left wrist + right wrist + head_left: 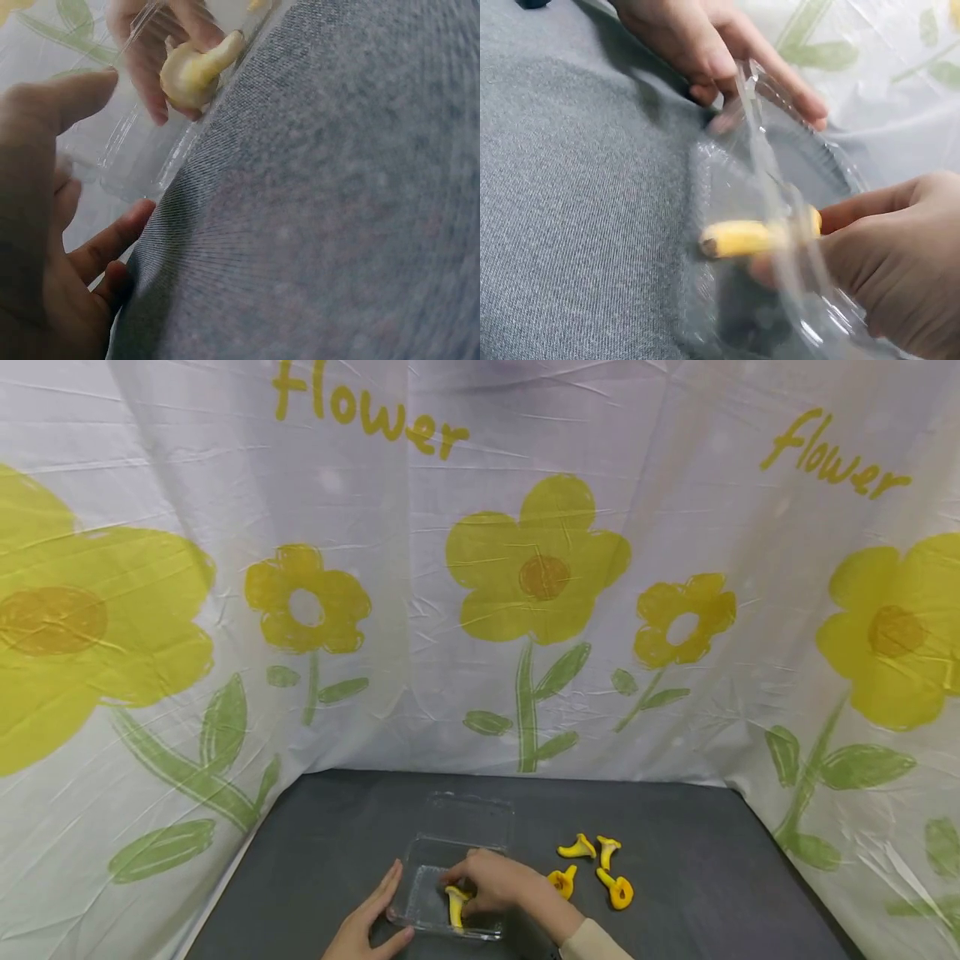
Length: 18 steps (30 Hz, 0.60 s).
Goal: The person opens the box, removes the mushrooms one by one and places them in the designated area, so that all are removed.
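Note:
A clear plastic clamshell box (429,893) lies on the dark cloth, its lid (472,818) folded back away from me. Inside the box, my right hand (498,883) pinches a yellow chanterelle mushroom (456,907) between thumb and fingers. The stem of this mushroom (739,238) points toward the near wall in the right wrist view. My left hand (367,925) is beside the box's near left corner, thumb and fingers spread and mostly straight. In the right wrist view, the fingers of the left hand (694,41) reach along the box wall; firm contact is hard to tell.
Several more yellow chanterelles lie right of the box, among them one mushroom (577,847) at the back and another (618,890) in front. One (562,882) is close to my right forearm. Behind the dark cloth (675,860) hangs a white flower-printed curtain (435,693).

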Each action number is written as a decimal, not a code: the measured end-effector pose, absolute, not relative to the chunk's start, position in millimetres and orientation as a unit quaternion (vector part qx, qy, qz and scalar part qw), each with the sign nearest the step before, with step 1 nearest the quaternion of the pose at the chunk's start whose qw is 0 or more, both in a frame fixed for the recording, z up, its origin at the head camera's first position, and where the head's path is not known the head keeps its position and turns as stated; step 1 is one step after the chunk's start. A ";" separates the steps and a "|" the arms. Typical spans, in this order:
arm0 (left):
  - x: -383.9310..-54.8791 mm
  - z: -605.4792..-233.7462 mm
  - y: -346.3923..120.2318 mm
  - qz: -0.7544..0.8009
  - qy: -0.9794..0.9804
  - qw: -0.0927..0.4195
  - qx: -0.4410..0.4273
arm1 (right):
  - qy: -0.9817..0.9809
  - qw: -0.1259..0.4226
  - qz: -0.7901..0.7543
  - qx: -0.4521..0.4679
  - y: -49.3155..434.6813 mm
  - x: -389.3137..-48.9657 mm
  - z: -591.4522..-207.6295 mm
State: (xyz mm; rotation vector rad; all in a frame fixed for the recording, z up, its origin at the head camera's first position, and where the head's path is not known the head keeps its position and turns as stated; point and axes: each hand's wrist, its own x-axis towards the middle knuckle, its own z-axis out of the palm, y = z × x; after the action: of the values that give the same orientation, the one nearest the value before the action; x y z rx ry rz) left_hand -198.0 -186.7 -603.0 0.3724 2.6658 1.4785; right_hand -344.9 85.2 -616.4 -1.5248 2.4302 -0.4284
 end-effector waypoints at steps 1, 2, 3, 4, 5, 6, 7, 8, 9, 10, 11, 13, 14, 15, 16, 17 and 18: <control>-197.7 -603.3 -186.9 0.475 0.869 0.030 0.132 | 0.830 0.112 -0.158 -0.523 86.8 -346.5 -618.9; -197.3 -603.7 -187.0 0.471 0.870 0.024 0.143 | 0.833 0.104 -0.161 -0.519 86.7 -345.3 -617.7; -197.1 -603.9 -187.1 0.467 0.870 0.018 0.153 | 0.836 0.104 -0.172 -0.511 86.2 -339.7 -609.0; -196.9 -604.3 -187.0 0.467 0.869 0.013 0.162 | 0.838 0.102 -0.179 -0.505 85.5 -333.4 -598.9; -196.6 -604.6 -186.9 0.468 0.867 0.008 0.169 | 0.842 0.095 -0.176 -0.501 86.0 -328.9 -594.0; -196.5 -604.8 -186.6 0.467 0.867 0.005 0.173 | 0.844 0.095 -0.178 -0.496 85.2 -321.9 -581.9; -196.3 -604.9 -186.2 0.465 0.868 0.002 0.174 | 0.842 0.100 -0.191 -0.495 85.8 -320.1 -576.3; -196.1 -604.7 -185.9 0.466 0.867 0.003 0.174 | 0.844 0.105 -0.193 -0.489 85.1 -314.3 -566.1; -196.0 -604.5 -185.6 0.468 0.867 0.006 0.171 | 0.846 0.108 -0.195 -0.485 84.8 -308.2 -554.7; -195.9 -604.2 -185.3 0.469 0.867 0.009 0.167 | 0.846 0.108 -0.192 -0.486 85.2 -305.5 -549.2; -196.1 -603.9 -185.1 0.470 0.867 0.014 0.165 | 0.844 0.113 -0.193 -0.487 85.7 -303.2 -544.1; -196.7 -603.4 -185.2 0.472 0.866 0.025 0.160 | 0.837 0.127 -0.201 -0.494 86.4 -300.3 -533.9; -197.0 -603.1 -185.3 0.473 0.866 0.030 0.159 | 0.830 0.136 -0.205 -0.500 87.1 -300.7 -532.2; -197.4 -603.1 -185.5 0.473 0.866 0.034 0.157 | 0.824 0.145 -0.208 -0.507 87.5 -301.1 -530.5; -197.8 -603.2 -185.7 0.472 0.867 0.036 0.157 | 0.819 0.157 -0.208 -0.512 87.7 -301.8 -529.4; -198.1 -603.5 -186.0 0.472 0.867 0.038 0.157 | 0.815 0.171 -0.208 -0.513 87.8 -302.8 -529.0; -198.4 -604.0 -186.4 0.471 0.867 0.040 0.158 | 0.811 0.178 -0.197 -0.521 88.8 -306.9 -534.3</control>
State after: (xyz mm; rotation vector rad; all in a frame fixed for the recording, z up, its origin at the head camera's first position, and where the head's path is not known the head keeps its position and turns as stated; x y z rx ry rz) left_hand -198.4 -186.4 -604.0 0.4828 2.6557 1.4435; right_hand -306.9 88.8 -534.3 -1.4738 2.2954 -0.5588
